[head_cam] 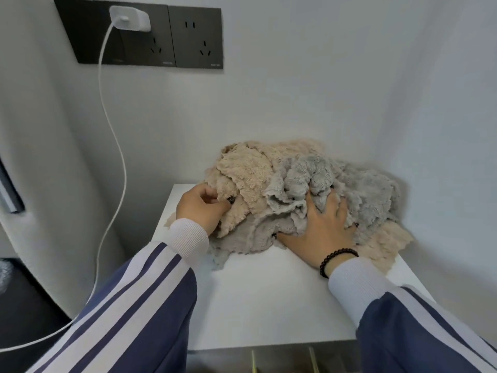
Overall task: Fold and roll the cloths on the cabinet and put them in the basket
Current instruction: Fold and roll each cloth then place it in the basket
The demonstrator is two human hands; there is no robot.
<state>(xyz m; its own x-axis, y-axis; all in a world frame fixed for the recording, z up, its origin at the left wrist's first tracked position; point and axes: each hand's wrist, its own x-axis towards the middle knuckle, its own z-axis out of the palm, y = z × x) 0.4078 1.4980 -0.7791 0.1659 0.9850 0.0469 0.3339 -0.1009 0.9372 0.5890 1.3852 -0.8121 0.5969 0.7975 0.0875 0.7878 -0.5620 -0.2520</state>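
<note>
Two hands work into a heap of fluffy cloths at the back of the white cabinet top.

The left hand (200, 208) curls its fingers (215, 196) round a fold of the beige cloth (247, 168) near the left edge. The right hand (320, 230) lies spread, palm down, its fingers (329, 201) pressing straight into the grey cloth (309, 173). Both cloths are plush, wavy-edged and crumpled together against the back wall. A dark bead bracelet (337, 258) circles the right wrist. The socket plate (145, 36) lettering is too blurred to read.

Bare cabinet top (263, 297) lies open between my wrists; the cloth heap (309, 189) blocks beyond my fingers, walls crowding behind.
</note>
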